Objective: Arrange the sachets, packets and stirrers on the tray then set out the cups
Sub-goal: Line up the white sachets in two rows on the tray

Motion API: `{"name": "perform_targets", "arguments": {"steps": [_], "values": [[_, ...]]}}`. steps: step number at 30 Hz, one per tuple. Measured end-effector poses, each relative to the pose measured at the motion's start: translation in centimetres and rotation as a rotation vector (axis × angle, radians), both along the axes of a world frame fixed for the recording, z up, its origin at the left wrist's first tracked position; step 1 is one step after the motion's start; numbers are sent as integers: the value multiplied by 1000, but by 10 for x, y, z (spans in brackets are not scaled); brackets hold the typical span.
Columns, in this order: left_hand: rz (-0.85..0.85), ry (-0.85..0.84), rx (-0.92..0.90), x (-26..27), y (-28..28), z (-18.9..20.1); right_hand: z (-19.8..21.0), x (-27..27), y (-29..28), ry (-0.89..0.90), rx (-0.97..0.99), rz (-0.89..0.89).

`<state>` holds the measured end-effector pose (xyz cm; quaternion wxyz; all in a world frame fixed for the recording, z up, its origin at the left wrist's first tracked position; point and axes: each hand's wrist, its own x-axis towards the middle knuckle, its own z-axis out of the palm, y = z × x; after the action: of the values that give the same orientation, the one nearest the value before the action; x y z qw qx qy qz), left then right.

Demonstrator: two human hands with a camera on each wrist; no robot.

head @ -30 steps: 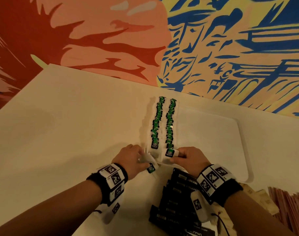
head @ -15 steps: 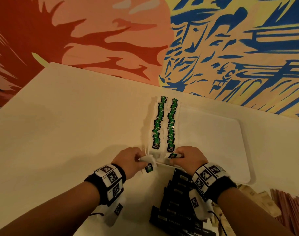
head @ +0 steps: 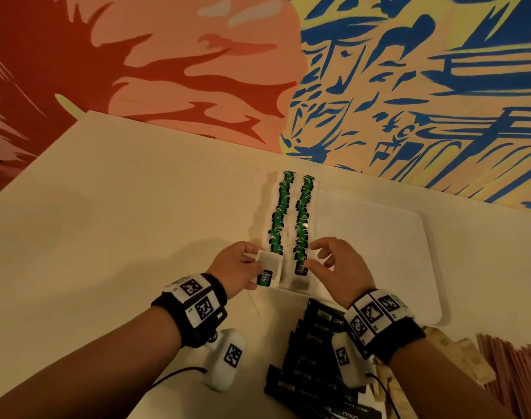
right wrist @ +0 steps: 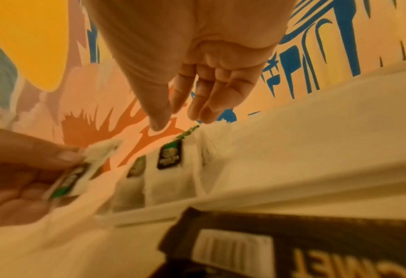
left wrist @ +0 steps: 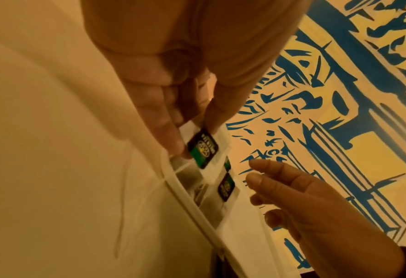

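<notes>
Holding a small white sachet [head: 268, 269] with a green and black label, the left hand [head: 235, 267] is pinching it between the thumb and the fingers [left wrist: 163, 120], just above the near left corner of the white tray [head: 409, 267]. The sachet is tilting, with its label end pointing near. The right hand [head: 338, 267] is hovering just beside it, over the near end of the tray, with its fingers [right wrist: 206, 97] loose and a little spread, and it is holding nothing. Two long rows of sachets [head: 291, 216] are lying on the left part of the tray, running from near to far, each one lapping over the next. The rest of the tray, to the right of the rows, is showing bare white. The tray is sitting on a pale table [head: 122, 222], close to a painted wall [head: 409, 86] of red, pink, yellow and blue. A pile of black packets [head: 315, 364] is lying on the table just near of the tray, partly under the right wrist. Some tan paper packets [head: 457, 355] and a bunch of pinkish sticks [head: 518, 376] are lying at the near right, and I cannot tell more about them. Both wrists are wearing black bands [head: 197, 309] with white tags.
</notes>
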<state>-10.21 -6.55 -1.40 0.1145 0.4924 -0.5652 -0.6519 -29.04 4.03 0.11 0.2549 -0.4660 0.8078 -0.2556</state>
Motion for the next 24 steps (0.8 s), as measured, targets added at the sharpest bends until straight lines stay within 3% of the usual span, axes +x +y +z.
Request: {"name": "perform_targets", "arguments": {"steps": [6,9,15,18,21,24], "values": [[81,135,124,-11,9,7,-2,28,-1,-230,29,42],[70,158,113,-13,11,9,-4,32,-4,-239,84,51],[-121,-3,-213,-7,10,6,7,24,-5,-171,-56,-22],[-208,-94,-439,-6,12,3,15,21,-7,-11,-77,128],[-309,-81,-610,-7,14,1,21,24,-11,212,-8,327],[-352,-82,-703,-9,14,-1,24,28,-13,287,13,374]]}}
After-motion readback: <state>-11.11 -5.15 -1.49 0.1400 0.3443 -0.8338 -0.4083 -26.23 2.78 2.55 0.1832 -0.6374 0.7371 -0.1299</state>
